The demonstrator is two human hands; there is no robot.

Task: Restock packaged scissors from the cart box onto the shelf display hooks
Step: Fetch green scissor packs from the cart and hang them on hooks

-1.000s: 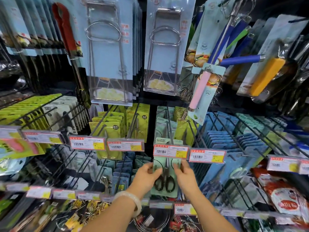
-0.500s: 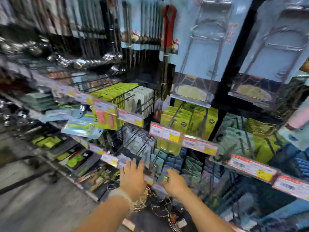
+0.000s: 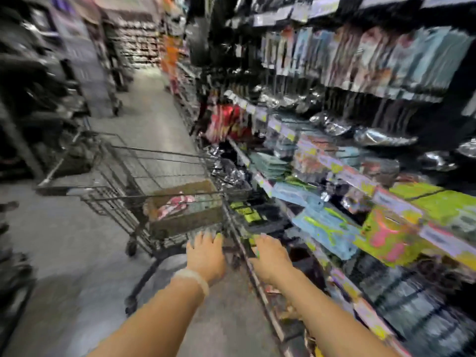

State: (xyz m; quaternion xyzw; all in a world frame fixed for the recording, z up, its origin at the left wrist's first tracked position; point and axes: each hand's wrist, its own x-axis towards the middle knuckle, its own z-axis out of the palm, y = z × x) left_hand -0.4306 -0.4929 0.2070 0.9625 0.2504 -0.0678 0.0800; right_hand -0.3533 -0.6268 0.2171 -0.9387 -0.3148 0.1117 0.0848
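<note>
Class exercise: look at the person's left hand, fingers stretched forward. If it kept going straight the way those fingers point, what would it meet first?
Probably the wire cart: the left hand points at its near end, with the cardboard box just behind the wires. The picture is blurred, so depth is uncertain.

Pretty blurry shot, but it's a store aisle with a plain grey floor running off into the distance. Dark shelving units line the left side, and packed racks of hanging merchandise fill the right. Lighting looks brighter down at the far end.
</note>
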